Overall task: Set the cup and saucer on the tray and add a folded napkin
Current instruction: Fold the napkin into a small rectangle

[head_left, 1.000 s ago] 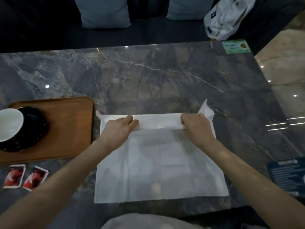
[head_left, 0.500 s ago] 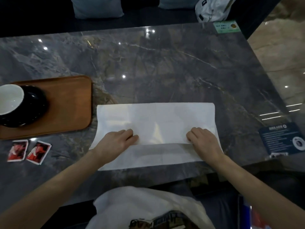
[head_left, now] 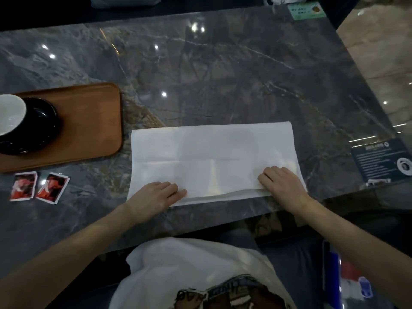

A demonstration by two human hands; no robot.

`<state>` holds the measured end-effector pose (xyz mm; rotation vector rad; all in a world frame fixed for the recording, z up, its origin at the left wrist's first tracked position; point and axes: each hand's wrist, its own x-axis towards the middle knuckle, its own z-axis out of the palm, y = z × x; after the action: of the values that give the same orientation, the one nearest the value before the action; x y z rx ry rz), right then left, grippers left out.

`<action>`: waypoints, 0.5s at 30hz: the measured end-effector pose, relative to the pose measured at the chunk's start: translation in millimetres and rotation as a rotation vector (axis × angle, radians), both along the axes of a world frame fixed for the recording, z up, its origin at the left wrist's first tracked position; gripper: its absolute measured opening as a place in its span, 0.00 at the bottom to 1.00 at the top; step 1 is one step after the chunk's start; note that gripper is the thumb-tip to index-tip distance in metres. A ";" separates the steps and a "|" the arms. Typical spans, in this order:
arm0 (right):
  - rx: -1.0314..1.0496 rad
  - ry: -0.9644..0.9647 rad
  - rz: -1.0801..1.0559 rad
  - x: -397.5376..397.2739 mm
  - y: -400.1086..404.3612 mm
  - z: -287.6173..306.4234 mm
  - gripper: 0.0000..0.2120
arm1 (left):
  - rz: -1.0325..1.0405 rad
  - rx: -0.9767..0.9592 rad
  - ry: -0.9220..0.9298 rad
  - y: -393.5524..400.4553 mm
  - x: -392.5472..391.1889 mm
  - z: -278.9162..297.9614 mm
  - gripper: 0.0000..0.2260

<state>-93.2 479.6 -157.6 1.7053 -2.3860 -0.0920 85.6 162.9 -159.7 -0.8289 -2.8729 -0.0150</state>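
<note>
A white napkin (head_left: 211,152) lies folded in half on the dark marble table, its fold at the far side and its loose edges toward me. My left hand (head_left: 156,195) presses flat on its near left corner. My right hand (head_left: 281,181) presses the near right edge, fingers bent over the paper. At the left stands a wooden tray (head_left: 89,121) with a black saucer (head_left: 38,130) on it. A cup (head_left: 10,114), white inside, sits on the saucer, cut off by the frame's left edge.
Two red-and-white sachets (head_left: 39,186) lie in front of the tray. A dark blue card (head_left: 382,161) sits at the table's right edge, a green card (head_left: 306,10) at the far right corner. The near table edge runs just under my wrists.
Both hands carried the napkin's far edge toward me and laid it on the near edge, halving the sheet. The hands now press the near edge. The view tilted downward.
</note>
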 end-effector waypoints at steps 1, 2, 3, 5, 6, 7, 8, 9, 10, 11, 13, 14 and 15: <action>0.008 0.013 0.018 0.8 1.9 0.0 0.12 | 0.004 0.005 0.008 0.8 -0.4 -0.5 0.16; 0.020 0.026 0.035 1.7 3.7 -0.7 0.12 | 0.002 0.008 0.016 1.7 -1.2 -0.5 0.15; 0.031 0.039 0.046 2.4 5.5 -1.5 0.10 | -0.005 0.010 0.024 2.1 -2.1 -0.6 0.14; 0.039 0.051 0.056 3.9 9.0 -3.8 0.08 | -0.017 0.003 0.036 2.7 -1.9 -0.7 0.11; 0.042 0.059 0.059 4.5 11.1 -4.9 0.09 | -0.020 -0.006 0.036 3.0 -1.2 -0.9 0.09; 0.052 0.068 0.056 5.4 13.1 -5.1 0.10 | -0.025 -0.019 0.030 3.4 -0.1 -1.2 0.08; 0.066 0.073 0.049 6.3 15.0 -4.8 0.11 | -0.030 -0.026 0.023 4.1 0.6 -1.7 0.08; 0.083 0.074 0.043 7.3 16.5 -4.8 0.11 | -0.034 -0.032 0.015 5.1 1.2 -1.8 0.12; 0.092 0.076 0.039 8.1 17.8 -5.0 0.11 | -0.034 -0.042 0.011 5.6 1.4 -1.9 0.14; 0.097 0.080 0.036 8.7 18.7 -5.5 0.10 | -0.032 -0.052 0.007 5.7 1.3 -1.8 0.16; 0.098 0.089 0.042 10.5 20.6 -7.5 0.06 | -0.037 -0.072 0.002 6.7 1.0 -2.1 0.15; 0.091 0.096 0.046 11.6 21.9 -9.3 0.06 | -0.045 -0.078 0.007 7.3 1.0 -2.8 0.14; 0.075 0.105 0.045 12.8 22.9 -10.8 0.06 | -0.051 -0.082 0.012 7.9 1.0 -3.2 0.14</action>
<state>-80.5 502.5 -168.4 1.7404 -2.2945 -0.2605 86.6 170.8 -162.9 -0.9142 -2.8579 0.1026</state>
